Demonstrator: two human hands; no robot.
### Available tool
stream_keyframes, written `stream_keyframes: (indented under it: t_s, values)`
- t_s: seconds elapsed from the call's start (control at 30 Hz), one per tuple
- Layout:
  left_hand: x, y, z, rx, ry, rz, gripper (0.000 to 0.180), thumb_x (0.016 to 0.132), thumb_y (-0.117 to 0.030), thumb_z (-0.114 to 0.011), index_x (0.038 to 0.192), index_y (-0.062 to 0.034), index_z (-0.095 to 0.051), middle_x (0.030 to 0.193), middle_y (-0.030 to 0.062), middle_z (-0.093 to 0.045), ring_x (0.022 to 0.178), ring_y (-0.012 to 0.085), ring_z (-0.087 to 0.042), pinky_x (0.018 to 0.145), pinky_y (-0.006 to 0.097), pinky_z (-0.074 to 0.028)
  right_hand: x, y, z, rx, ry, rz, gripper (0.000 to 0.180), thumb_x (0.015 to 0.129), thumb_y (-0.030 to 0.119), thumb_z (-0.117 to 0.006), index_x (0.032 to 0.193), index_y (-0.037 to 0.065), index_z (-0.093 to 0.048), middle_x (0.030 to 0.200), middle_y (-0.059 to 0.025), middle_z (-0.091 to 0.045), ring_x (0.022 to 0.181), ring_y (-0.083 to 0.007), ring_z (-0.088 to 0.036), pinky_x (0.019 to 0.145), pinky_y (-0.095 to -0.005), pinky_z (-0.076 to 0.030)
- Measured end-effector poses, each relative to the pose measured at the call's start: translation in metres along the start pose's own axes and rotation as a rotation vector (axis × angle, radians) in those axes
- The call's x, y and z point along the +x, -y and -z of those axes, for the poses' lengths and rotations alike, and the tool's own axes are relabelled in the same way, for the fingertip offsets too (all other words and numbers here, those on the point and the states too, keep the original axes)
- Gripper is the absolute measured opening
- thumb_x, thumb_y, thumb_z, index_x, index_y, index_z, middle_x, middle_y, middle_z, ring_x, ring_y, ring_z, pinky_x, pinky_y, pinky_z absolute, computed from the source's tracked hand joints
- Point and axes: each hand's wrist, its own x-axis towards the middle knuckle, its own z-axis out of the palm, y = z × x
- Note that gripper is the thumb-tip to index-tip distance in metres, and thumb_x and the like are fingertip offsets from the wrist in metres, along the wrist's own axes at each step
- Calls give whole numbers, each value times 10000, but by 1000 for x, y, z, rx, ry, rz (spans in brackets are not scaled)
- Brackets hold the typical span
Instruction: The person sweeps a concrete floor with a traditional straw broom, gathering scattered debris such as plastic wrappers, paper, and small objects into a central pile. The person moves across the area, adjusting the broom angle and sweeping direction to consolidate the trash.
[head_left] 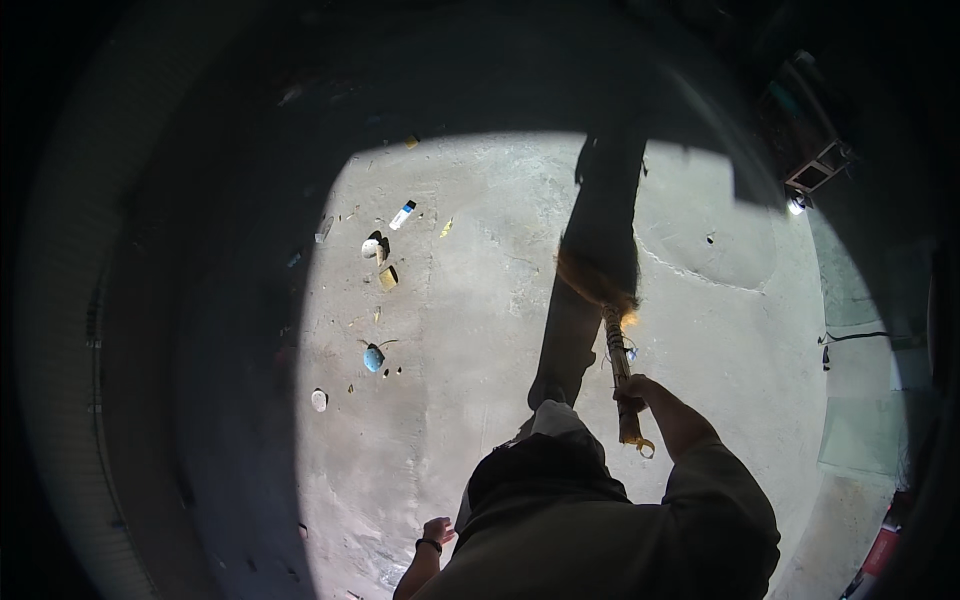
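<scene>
My right hand [632, 390] is wrapped round the handle of a short broom [619, 350]. Its wooden-looking handle has bindings near the head and a yellowish loop at the butt. The brown bristles [600, 285] point away from me over the concrete floor [480, 330], partly in a dark shadow; whether they touch the floor I cannot tell. My left hand [438, 531], with a dark band at the wrist, hangs low beside my body, holding nothing visible, its fingers loosely bent and apart.
Litter lies on the floor to the left: a blue rounded piece [373, 357], a white-and-blue tube [402, 214], a yellow scrap [388, 277] and pale lumps [319, 400]. At right are a lit lamp [796, 205], a black cable [860, 337] and a red box [880, 552].
</scene>
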Motion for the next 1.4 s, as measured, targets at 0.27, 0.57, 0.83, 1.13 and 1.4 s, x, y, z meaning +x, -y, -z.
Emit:
stream_keyframes:
  t_s: [0.27,0.57,0.83,1.13,1.4]
  values:
    - [-26,-166,-48,463,87,-521,374,982,-348,-520,1136,-38,-661,1027,120,-711,890,199,-653,778,353,-518,22,3,6,433,241,-154,771,667,576,-842,1076,2,-530,890,-174,-638,817,-294,-684,700,-459,-586]
    - [72,-406,-69,576,148,-311,412,915,-256,-636,1250,-18,-608,1043,162,-705,933,230,-695,813,350,-544,-24,83,67,149,-179,40,766,687,169,-728,1348,50,-361,860,-175,-652,693,-285,-673,619,-408,-563]
    - [70,-688,-119,132,172,-515,424,945,-150,-569,1323,34,-513,1047,148,-697,854,214,-720,716,310,-573,24,337,237,324,-241,178,840,750,-2,-643,1480,201,-281,714,-75,-538,523,-193,-560,452,-371,-521]
    - [-26,-622,-132,-222,-121,-281,406,959,-143,-561,1330,14,-508,1103,149,-683,925,225,-708,781,308,-571,152,670,-5,-86,161,388,336,758,273,-688,885,-36,-663,864,-166,-695,740,-257,-686,638,-402,-542]
    - [-122,-425,-204,-257,-183,346,428,918,-145,-605,1309,13,-531,1068,139,-681,823,249,-706,653,333,-575,84,770,-119,93,844,196,569,714,53,-706,1210,122,-435,693,-76,-583,559,-210,-602,497,-374,-526]
